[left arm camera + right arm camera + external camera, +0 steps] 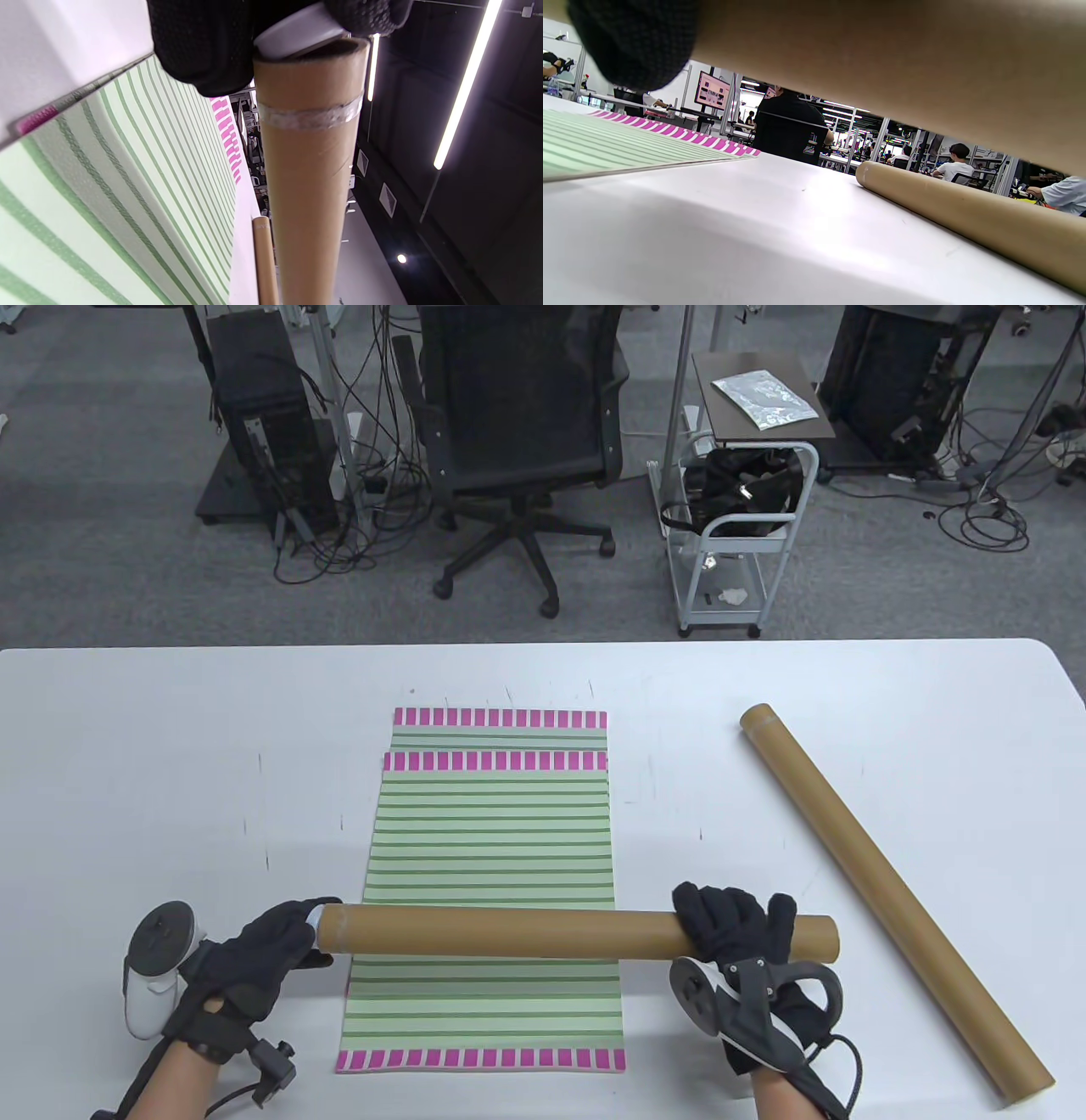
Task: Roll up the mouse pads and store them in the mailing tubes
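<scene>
Brown cardboard mailing tube point(543, 931) hangs across the near end of the green striped mouse pads with pink-checked borders point(488, 882) stacked mid-table. The right hand point(734, 933) wraps its right end; the left hand point(267, 954) pinches the white plastic end cap point(297, 31), which sits tilted. Best steady the tube and draw the cap straight out.
</scene>
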### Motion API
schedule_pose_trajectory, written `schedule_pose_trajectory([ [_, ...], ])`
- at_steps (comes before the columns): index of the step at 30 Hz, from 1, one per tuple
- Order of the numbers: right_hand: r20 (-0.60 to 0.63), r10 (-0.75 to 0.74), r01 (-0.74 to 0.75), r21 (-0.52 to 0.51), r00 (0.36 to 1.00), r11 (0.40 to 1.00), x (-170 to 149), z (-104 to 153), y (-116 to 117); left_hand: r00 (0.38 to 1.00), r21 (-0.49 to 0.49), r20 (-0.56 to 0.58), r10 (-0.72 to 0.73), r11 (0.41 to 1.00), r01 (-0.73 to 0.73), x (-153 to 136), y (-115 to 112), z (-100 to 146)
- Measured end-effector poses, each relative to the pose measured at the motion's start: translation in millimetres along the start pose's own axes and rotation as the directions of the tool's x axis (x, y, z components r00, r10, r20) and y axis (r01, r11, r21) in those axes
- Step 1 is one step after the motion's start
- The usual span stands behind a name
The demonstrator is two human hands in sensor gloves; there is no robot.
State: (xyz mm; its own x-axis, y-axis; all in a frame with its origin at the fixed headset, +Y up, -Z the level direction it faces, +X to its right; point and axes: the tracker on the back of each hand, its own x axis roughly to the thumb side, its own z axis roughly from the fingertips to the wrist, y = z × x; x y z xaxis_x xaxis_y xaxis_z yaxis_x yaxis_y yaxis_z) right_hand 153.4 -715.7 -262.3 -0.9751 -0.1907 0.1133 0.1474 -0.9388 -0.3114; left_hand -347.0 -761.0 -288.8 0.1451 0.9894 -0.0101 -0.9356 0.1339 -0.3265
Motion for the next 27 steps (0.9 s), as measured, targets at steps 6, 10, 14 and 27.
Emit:
schedule_pose_trajectory([
  [6,0.003,0.007,-0.007,0.001,1.0,1.0,3,-1,-1,0.988,0.045,-0.021,-0.156,0.987,0.157,3,1,2],
  [10,-0.015,0.019,-0.019,-0.005,1.0,1.0,-1,-1,-2,0.895,0.182,-0.137,-0.425,0.877,0.445,12,4,7],
  [14,-0.042,0.022,-0.023,-0.013,0.999,1.0,-7,0,-1,0.508,0.173,-0.314,-0.802,0.477,0.861,19,2,10],
  [27,-0.079,-0.016,0.017,0.011,0.997,1.0,-14,0,2,0.169,-0.04,-0.489,-0.856,0.215,0.976,-3,7,1],
])
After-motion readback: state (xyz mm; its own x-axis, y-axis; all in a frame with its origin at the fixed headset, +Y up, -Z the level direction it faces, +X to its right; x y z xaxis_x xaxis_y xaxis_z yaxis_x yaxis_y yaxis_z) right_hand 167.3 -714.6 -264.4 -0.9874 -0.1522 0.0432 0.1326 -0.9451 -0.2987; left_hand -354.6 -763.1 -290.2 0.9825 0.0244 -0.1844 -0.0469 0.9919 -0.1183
